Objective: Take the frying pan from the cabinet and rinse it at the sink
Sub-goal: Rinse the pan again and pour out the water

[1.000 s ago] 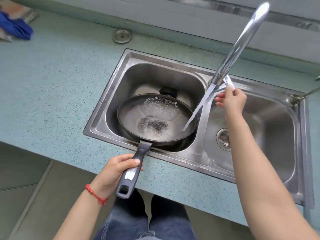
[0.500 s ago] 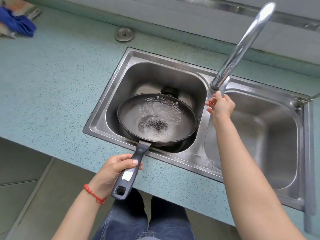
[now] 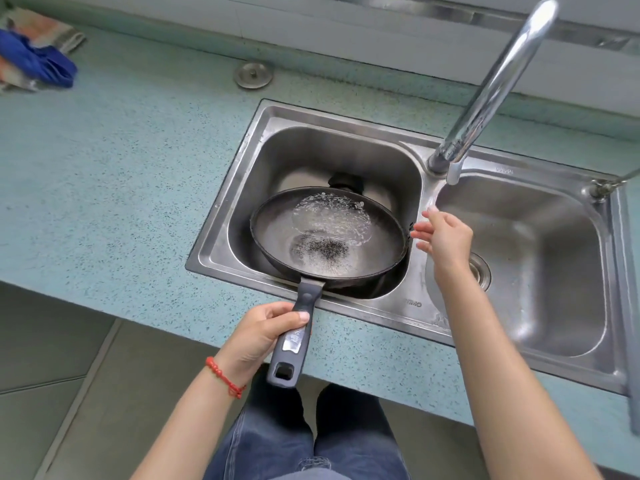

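A black frying pan (image 3: 329,237) sits over the left basin of the steel double sink (image 3: 408,299), with water pooled and bubbling inside it. My left hand (image 3: 263,337) grips its dark handle, which sticks out over the counter's front edge. My right hand (image 3: 443,237) hovers with loose fingers just right of the pan's rim, above the divider between the basins, holding nothing. The chrome tap (image 3: 491,84) rises from the back of the divider, its lever (image 3: 453,171) pointing down. No water stream is visible.
The speckled teal counter (image 3: 121,188) surrounds the sink. A round metal sink plug (image 3: 254,75) lies behind the left basin. Blue cloth on papers (image 3: 34,60) sits at the far left. The right basin shows its drain (image 3: 481,271). A second small tap (image 3: 609,185) is at the far right.
My right hand let go of the tap lever and dropped down towards the pan's right rim. The water stream seen a second ago has stopped. The pan stays put.
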Tool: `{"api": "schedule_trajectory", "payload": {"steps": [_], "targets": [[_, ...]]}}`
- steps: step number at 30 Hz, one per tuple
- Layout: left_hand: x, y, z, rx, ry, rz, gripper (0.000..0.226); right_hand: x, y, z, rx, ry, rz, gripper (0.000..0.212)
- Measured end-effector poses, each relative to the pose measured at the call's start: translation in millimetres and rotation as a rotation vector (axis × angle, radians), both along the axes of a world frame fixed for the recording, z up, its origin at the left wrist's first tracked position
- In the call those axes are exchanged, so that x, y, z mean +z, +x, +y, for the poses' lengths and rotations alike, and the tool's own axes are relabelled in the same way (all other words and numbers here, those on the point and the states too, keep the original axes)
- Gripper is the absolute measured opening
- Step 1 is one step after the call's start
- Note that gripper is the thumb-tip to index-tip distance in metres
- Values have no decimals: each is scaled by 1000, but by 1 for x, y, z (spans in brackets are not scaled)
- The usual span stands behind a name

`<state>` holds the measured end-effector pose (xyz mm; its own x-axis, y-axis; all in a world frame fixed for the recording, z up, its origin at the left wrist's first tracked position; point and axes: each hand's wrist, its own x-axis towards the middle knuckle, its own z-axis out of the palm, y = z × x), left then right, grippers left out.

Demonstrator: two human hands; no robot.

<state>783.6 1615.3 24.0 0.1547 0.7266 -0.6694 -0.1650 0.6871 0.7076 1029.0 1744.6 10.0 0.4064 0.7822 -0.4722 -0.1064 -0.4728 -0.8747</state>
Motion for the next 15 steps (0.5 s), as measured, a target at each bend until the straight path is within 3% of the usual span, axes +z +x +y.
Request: {"api": "schedule_trajectory", "payload": {"steps": [4, 12, 15], "targets": [[-6, -4, 3, -72, 33, 7, 2, 25, -40, -61, 84, -37, 4, 20], [-16, -18, 14, -257, 65, -53, 20, 51, -129, -152, 344, -292, -62, 22], [-19, -18, 19, -297, 30, -80, 24, 46, -146, -156, 397, -330, -149, 33]]}}
